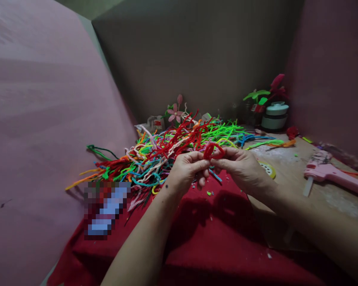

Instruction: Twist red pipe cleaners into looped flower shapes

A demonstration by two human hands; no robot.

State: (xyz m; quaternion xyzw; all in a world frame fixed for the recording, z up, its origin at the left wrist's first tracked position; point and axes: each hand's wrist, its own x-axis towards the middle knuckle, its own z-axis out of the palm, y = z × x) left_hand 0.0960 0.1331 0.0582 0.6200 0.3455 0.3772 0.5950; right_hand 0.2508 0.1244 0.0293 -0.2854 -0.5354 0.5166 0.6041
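Two bare hands meet at one small red loop [208, 151] of fuzzy wire, the left hand [192, 169] pinching its near left edge and the right hand [241, 163] its right side, with the thumbs almost tip to tip. It is held up over the red cloth [214, 246], at the near edge of a tangled pile [173, 147] of coloured stems. The likeliest trouble is a lost shape — squeezing unevenly or pulling the hands apart could flatten or open the loop. If either pinch slackens, the bent wire may spring back. Dropped into the pile, it could be hard to pick out, since many red stems lie there. Loose scraps [209, 193] on the cloth might cling to the fuzz. The pink glue gun [335, 172] lies well apart, right of the right hand.
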